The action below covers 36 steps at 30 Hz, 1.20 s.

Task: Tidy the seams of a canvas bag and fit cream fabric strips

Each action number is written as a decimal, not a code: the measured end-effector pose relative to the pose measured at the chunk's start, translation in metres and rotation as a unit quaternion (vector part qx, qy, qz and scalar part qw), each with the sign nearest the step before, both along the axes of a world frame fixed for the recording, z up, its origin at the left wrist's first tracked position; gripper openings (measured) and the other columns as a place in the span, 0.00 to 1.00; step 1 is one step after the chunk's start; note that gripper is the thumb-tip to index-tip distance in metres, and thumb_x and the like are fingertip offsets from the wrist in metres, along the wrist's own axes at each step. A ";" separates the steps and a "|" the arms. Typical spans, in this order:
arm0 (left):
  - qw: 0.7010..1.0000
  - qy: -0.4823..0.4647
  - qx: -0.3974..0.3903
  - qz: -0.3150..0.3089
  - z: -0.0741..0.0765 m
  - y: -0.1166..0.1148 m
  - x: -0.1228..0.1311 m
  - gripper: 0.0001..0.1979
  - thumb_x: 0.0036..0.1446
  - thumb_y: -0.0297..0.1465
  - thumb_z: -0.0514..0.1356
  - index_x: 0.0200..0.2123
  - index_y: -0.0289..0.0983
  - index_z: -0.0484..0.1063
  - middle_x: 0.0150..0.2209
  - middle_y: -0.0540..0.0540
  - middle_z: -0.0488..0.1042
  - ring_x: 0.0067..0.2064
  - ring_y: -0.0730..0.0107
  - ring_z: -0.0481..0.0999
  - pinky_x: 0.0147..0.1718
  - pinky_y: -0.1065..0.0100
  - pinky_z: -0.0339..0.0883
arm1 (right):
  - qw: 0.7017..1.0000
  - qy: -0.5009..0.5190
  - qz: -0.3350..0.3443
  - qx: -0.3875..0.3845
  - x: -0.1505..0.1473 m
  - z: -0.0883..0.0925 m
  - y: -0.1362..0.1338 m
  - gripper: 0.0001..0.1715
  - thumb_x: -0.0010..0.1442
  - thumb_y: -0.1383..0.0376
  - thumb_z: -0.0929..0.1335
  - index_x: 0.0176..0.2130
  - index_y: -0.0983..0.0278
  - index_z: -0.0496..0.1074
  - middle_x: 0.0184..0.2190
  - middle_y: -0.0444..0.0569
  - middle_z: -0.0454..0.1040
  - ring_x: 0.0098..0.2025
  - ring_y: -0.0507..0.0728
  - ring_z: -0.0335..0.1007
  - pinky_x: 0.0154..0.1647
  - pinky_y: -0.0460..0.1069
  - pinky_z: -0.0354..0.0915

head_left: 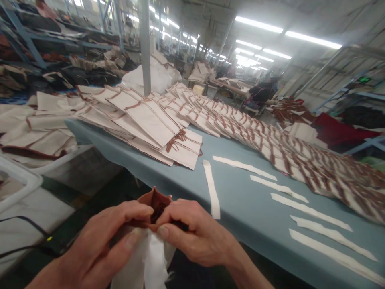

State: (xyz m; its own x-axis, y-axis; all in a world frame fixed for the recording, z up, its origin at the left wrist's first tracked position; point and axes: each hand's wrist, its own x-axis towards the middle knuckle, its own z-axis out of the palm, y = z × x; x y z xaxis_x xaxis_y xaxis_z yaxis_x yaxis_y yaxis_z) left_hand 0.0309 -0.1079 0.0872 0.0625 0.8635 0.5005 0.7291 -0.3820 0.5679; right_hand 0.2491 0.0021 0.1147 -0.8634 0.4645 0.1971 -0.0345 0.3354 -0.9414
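Note:
Between my hands is a cream fabric piece (129,257) with a brown edge (154,197), held up in front of the table's near side. My left hand (105,237) pinches the brown edge from the left, thumb toward me. My right hand (192,228) grips the same edge close by, its thumb pressed near a white strip (155,261) that hangs down the front. A dark fold shows inside the brown part. The lower end of the piece runs out of view.
A blue-green table (234,192) carries several loose cream strips (212,188), a stack of brown-trimmed cream pieces (150,116) and long overlapping rows of similar pieces (255,136). White bins (69,160) stand at left. A grey post (145,48) rises behind the stack. Farther back is a person (263,92).

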 end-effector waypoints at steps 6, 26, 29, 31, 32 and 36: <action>0.975 -0.044 -0.160 -0.149 0.043 0.017 0.005 0.18 0.76 0.34 0.47 0.35 0.42 0.71 0.31 0.55 0.75 0.33 0.74 0.75 0.39 0.76 0.67 | 0.974 -0.019 -0.008 0.225 0.010 0.020 0.003 0.15 0.75 0.64 0.65 0.35 0.63 0.73 0.30 0.46 0.77 0.33 0.53 0.70 0.40 0.51 0.58; 0.887 -0.162 -0.338 -0.271 0.032 0.058 0.008 0.26 0.71 0.48 0.53 0.24 0.41 0.52 0.25 0.56 0.48 0.26 0.74 0.49 0.22 0.68 0.43 | 0.998 0.017 -0.006 0.059 0.008 0.008 0.017 0.29 0.72 0.46 0.69 0.27 0.62 0.69 0.24 0.39 0.67 0.26 0.50 0.59 0.34 0.48 0.58; 0.864 -0.176 -0.380 -0.279 0.025 0.058 0.006 0.28 0.69 0.52 0.54 0.24 0.41 0.52 0.24 0.56 0.48 0.25 0.75 0.47 0.21 0.68 0.41 | 0.998 0.035 0.033 0.036 0.011 0.006 0.018 0.26 0.74 0.49 0.68 0.30 0.63 0.72 0.27 0.41 0.71 0.29 0.50 0.64 0.37 0.47 0.61; 0.870 -0.172 -0.372 -0.273 0.023 0.055 0.008 0.28 0.69 0.51 0.55 0.24 0.41 0.53 0.24 0.57 0.49 0.25 0.76 0.48 0.21 0.69 0.42 | 0.996 0.036 0.042 0.063 0.014 0.004 0.019 0.23 0.75 0.52 0.66 0.33 0.64 0.73 0.29 0.44 0.73 0.32 0.52 0.67 0.39 0.47 0.62; 0.884 -0.156 -0.353 -0.264 0.023 0.054 0.010 0.27 0.70 0.49 0.55 0.23 0.40 0.54 0.23 0.57 0.50 0.24 0.76 0.50 0.21 0.69 0.43 | 0.996 0.030 0.043 0.077 0.016 0.003 0.019 0.22 0.75 0.54 0.66 0.34 0.64 0.74 0.30 0.44 0.74 0.33 0.52 0.69 0.39 0.48 0.63; 0.950 -0.018 -0.218 -0.223 0.023 0.045 0.017 0.22 0.73 0.36 0.51 0.24 0.39 0.55 0.22 0.57 0.55 0.24 0.77 0.56 0.24 0.70 0.47 | 0.993 0.008 0.045 0.108 0.018 -0.001 0.022 0.17 0.75 0.58 0.67 0.36 0.64 0.75 0.30 0.45 0.74 0.33 0.53 0.69 0.39 0.48 0.62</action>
